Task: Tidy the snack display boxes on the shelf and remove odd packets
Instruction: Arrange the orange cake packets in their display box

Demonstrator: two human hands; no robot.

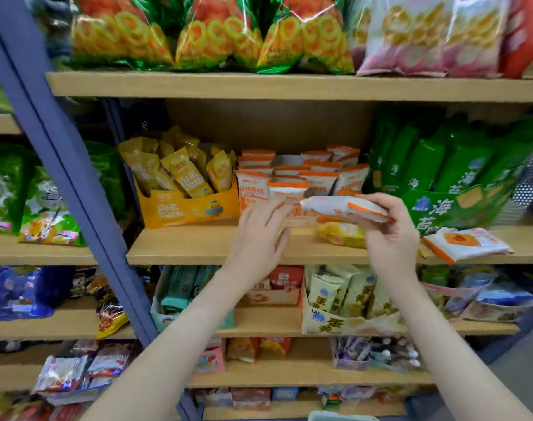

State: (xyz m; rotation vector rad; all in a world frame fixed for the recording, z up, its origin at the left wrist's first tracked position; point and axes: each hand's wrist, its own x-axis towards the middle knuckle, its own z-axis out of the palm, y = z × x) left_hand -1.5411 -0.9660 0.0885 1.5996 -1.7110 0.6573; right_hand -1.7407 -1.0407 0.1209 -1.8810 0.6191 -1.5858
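Pinching a white packet (pixel 344 208) in your right hand (pixel 389 238), you held your left hand (pixel 259 235) spread before the orange box (pixel 253 202).

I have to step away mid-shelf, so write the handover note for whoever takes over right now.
Left hand: open, holds nothing, in front of the orange-and-white display box.
Right hand: grips one white-and-orange packet in the air before that box.
Middle shelf: yellow display box on the left, green display box on the right, both full of standing packets.
Done: the orange-and-white box's packets stand in rows.
Left: place the gripped packet. A loose yellow packet and a flat orange-edged packet lie on the board outside any box.
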